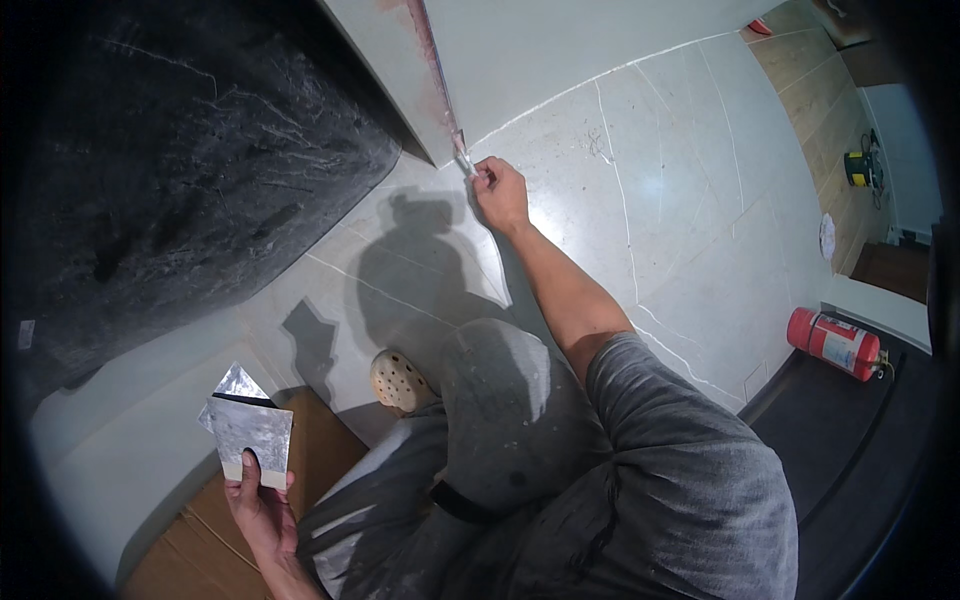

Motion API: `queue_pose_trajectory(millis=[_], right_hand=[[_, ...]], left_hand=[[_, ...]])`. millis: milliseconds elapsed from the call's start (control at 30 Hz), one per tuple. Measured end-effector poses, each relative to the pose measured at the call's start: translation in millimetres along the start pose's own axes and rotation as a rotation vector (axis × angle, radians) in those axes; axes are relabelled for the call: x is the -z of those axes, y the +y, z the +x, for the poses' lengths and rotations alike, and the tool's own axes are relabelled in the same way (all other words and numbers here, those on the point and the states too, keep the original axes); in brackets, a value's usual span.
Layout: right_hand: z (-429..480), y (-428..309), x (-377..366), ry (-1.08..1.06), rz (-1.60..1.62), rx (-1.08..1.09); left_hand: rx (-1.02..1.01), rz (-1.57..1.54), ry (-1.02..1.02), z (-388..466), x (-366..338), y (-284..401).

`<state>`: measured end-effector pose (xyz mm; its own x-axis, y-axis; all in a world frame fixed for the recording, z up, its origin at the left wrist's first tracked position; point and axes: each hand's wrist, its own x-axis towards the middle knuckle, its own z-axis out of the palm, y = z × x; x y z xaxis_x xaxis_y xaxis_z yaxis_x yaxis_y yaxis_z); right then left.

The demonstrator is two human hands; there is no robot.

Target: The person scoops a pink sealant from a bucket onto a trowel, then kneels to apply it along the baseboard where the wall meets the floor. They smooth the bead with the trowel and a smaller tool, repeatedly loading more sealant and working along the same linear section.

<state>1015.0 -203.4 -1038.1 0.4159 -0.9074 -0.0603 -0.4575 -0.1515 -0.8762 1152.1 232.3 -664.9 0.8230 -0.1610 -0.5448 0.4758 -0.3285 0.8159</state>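
At the lower left, my left hand (262, 506) grips flat metal filling blades (251, 435) with pale lower edges. A second blade tip (238, 381) sticks out behind the front one, with a dark gap between. My right hand (501, 196) reaches down to the floor and pinches a small, narrow tool (466, 161); its exact kind is hard to make out. The tool's far end is at the foot of a wall corner (427, 52), where a pinkish strip runs up the edge. My shadow falls on the veined grey floor tiles (570, 165).
A dark, marble-patterned panel (225, 150) rises at the left. Brown cardboard (202, 540) lies below my left hand. A red fire extinguisher (836, 343) lies by a dark surface at the right. Farther off, a green-and-yellow device (859, 169) stands on wood-look flooring (806, 97).
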Motion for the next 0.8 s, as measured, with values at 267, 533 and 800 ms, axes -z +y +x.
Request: queue_pose_trajectory(millis=[267,533,800], right_hand=[[-9,10,4,-0.026,-0.024,-0.044],[-62,-50,90,-0.101,0.192,0.028],[-119,-216,201,-0.644,0.618,0.053]], left_hand=[[-0.003,0.010,0.007,0,-2,0],[-0.065,0.049,-0.058,-13,-45,19],[-0.025,0.185,-0.328,-18,-109,34]])
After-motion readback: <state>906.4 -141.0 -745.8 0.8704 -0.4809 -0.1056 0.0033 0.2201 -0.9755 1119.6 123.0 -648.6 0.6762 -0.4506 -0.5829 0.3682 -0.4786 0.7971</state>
